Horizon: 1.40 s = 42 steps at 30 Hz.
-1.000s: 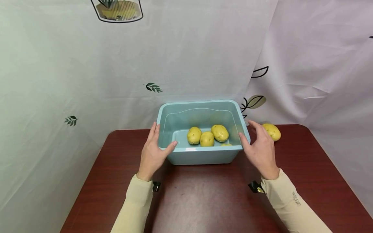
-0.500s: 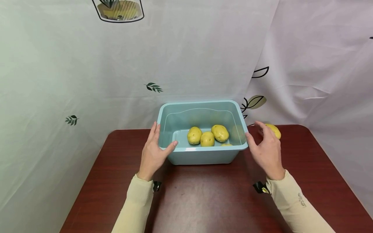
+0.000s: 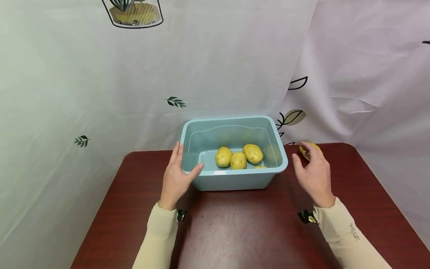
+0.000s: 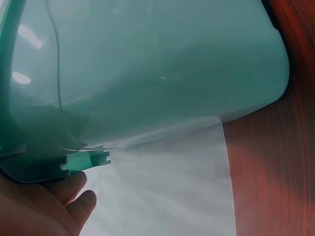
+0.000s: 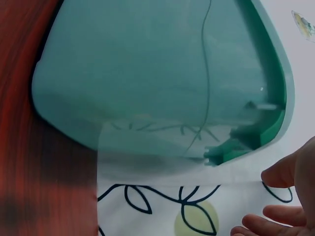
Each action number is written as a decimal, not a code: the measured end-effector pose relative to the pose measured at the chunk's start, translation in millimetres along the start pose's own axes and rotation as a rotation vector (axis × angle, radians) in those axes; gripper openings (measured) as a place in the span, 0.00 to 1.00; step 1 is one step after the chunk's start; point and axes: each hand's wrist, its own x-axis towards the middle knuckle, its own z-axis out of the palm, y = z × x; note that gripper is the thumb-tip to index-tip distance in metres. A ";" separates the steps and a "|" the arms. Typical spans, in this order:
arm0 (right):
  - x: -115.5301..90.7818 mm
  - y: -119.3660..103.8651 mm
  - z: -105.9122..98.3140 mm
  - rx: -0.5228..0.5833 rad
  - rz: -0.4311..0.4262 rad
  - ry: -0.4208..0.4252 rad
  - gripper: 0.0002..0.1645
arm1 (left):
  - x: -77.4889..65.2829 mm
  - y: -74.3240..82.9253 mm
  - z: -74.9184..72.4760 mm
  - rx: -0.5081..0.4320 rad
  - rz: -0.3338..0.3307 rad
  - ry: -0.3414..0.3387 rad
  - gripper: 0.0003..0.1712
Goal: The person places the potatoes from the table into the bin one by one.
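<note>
In the head view a light blue plastic tub [image 3: 231, 181] stands near the back of the table, with several yellow potatoes [image 3: 223, 157] on its floor. My left hand [image 3: 175, 179] holds the tub's front left corner, thumb over the front rim and fingers along the left outside. Its fingertips [image 4: 81, 206] show just under the rim in the left wrist view. To the right of the tub and apart from it is my right hand [image 3: 315, 175], thumb and fingers spread with nothing between them. A lone potato [image 3: 316, 146] lies behind it, partly hidden by the fingers.
The dark red wooden table [image 3: 231, 228] ends just behind the tub. A pale cloth [image 3: 218, 67] with leaf prints hangs behind and on both sides. Under the tub's rim, small ribs [image 5: 221, 152] show in the right wrist view.
My right hand has let go of the tub's right rim and moved right, to in front of the lone potato. The left hand and the tub have stayed in place.
</note>
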 end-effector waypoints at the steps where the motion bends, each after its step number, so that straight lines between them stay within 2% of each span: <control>1: -0.2 1.4 -0.3 -0.003 -0.001 0.003 0.26 | -0.3 -0.3 -0.2 -0.002 0.001 0.001 0.56; 7: -3.5 9.5 -1.1 -0.021 0.007 0.017 0.26 | -2.2 -1.0 -1.4 -0.012 -0.002 0.005 0.55; 15: -7.9 20.5 -2.0 -0.046 0.059 0.023 0.28 | -4.1 -1.5 -2.3 -0.017 -0.006 0.010 0.55; 31: -4.9 56.5 -4.0 -0.069 0.097 0.043 0.30 | -7.1 -3.1 -1.4 -0.050 -0.024 0.019 0.54; 42: 0.0 77.8 -6.3 -0.087 0.183 -0.010 0.33 | -4.0 -1.0 4.2 -0.096 0.005 0.046 0.55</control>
